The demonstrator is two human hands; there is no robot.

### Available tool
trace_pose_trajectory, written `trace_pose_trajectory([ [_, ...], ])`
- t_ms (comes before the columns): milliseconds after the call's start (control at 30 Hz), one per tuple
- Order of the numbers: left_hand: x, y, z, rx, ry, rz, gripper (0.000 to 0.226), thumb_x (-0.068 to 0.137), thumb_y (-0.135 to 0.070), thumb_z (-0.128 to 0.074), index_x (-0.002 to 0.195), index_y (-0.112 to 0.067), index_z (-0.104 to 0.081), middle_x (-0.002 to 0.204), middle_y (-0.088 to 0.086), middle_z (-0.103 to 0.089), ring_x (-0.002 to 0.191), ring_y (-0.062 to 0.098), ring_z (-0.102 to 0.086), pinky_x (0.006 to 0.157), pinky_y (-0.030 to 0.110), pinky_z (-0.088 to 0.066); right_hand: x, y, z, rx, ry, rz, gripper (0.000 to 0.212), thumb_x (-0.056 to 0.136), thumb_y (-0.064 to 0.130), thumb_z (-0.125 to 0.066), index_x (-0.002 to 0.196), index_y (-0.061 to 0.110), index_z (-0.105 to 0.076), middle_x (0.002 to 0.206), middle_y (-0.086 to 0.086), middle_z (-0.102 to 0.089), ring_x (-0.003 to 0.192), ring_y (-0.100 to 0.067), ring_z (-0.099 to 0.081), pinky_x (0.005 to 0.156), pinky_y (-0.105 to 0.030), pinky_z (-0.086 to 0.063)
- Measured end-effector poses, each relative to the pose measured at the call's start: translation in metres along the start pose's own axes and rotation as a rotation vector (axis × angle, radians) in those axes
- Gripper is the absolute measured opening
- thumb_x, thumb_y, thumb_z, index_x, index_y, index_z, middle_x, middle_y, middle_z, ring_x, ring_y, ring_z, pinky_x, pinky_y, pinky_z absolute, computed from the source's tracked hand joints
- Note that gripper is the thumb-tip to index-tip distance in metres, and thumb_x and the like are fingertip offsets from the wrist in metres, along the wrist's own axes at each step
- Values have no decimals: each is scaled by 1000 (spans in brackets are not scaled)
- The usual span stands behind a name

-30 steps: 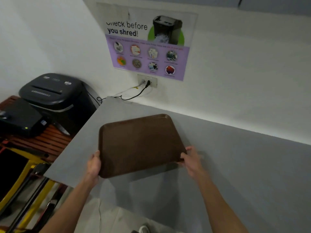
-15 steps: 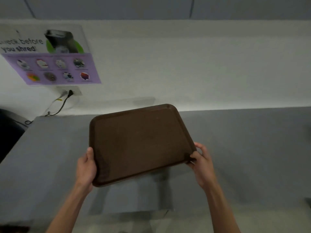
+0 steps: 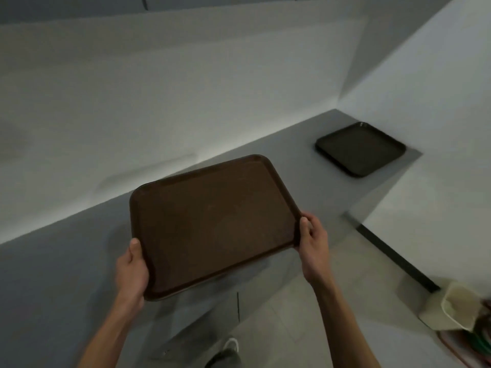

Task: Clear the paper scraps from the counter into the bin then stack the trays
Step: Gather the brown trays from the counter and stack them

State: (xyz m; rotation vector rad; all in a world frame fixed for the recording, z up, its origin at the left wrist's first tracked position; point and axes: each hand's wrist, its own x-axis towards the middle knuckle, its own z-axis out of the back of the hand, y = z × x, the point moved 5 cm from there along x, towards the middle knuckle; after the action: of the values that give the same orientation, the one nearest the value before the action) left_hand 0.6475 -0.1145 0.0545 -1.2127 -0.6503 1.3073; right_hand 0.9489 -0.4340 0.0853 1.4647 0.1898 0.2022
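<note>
the view has swung right off the poster, bringing a second tray into sight on the counter's far end.

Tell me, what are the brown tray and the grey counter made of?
The brown tray looks like moulded plastic: one piece with a raised rim, rounded corners and a dull, slightly grainy surface. Each hand, left and right, grips an edge without it bending, so it seems stiff. The counter looks like smooth matte laminate, flat, even grey with no grain; that is a guess.

Both hands hold a brown tray above the counter.
</note>
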Motion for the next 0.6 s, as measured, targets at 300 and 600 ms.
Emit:
trace_pose_trajectory([
  [300,-25,-78,-249,-16,230,-92,68,90,-83,-37,103,-25,-70,114,3,-73,108,26,-68,103,53,-52,125,-3,160,-31,-209,-10,26,114,35,-44,122,26,-67,101,-1,-71,90,-24,-71,74,-57,-61],
  [600,-57,-142,-476,-6,386,-21,70,100,-69,-34,134,-16,-63,126,5,-69,116,28,-65,106,52,-50,270,3,302,8,-316,-92,25,113,35,-45,120,26,-67,109,-3,-71,98,-21,-72,79,-49,-66],
])
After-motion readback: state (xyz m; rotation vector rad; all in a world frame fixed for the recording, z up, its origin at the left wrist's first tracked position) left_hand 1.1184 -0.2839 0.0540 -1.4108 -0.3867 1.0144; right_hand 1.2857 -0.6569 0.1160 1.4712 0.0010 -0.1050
